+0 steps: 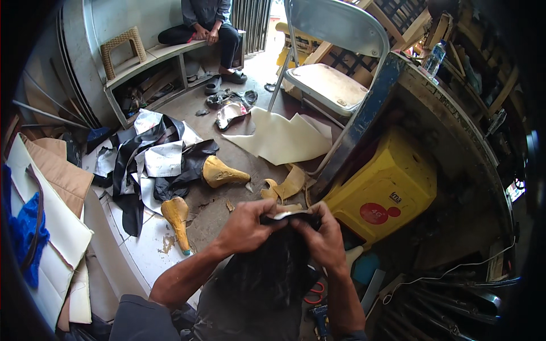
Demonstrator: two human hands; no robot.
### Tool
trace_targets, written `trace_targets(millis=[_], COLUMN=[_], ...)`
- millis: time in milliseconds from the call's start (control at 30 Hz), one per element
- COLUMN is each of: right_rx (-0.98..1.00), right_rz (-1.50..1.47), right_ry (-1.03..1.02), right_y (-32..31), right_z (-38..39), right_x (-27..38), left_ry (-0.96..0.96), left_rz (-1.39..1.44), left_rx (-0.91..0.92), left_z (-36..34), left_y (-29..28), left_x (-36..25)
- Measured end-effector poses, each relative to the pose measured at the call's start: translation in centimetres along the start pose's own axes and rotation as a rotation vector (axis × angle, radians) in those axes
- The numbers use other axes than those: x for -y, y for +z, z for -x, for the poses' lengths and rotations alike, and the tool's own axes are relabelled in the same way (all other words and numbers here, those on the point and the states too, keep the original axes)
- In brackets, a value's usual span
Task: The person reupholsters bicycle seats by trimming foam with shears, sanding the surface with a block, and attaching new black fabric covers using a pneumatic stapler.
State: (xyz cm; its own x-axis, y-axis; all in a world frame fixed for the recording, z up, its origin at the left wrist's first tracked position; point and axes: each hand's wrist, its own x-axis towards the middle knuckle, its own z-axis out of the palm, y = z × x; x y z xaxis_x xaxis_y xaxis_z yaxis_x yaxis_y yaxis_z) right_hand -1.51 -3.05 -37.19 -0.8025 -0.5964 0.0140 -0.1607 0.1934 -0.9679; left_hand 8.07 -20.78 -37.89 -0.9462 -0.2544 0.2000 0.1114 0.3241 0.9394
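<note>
black cover (267,273) (held low) | left hand (245,226), right hand (325,237): both hands pinching its top edge, fingertips meeting

Bright daylight from above, dim vignetted fisheye edges, perhaps slight blur.

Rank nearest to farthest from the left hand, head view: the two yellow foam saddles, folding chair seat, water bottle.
From the left hand:
1. Lower yellow foam saddle, to its left on the floor.
2. Upper yellow foam saddle, just above; close call with 1.
3. Folding chair seat, upper centre.
4. Water bottle, top right.
</note>
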Motion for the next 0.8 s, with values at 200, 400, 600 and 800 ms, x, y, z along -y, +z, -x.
trace_targets(millis=[200,400,600,800], right_rx=[-0.202,-0.357,-0.416,-0.372], right_rz=[0.219,0.261,0.242,0.022], right_ry=[-0.289,-0.392,-0.396,-0.269], right_y=[0.0,1.3,1.9,1.5], right_z=[-2.4,-1.6,-0.8,0.0], right_x=[2.5,1.7,2.2,2.7], left_ry=[0.319,0.371,0.308,-0.002], left_rz=[-0.274,-0.352,-0.268,-0.001], left_rx=[-0.233,-0.292,-0.396,-0.312], left_z=[-2.5,-1.5,-1.1,-1.3], left_y=[0.1,1.1,1.3,1.7], left_x=[-2.0,-2.1,-3.4,-4.6])
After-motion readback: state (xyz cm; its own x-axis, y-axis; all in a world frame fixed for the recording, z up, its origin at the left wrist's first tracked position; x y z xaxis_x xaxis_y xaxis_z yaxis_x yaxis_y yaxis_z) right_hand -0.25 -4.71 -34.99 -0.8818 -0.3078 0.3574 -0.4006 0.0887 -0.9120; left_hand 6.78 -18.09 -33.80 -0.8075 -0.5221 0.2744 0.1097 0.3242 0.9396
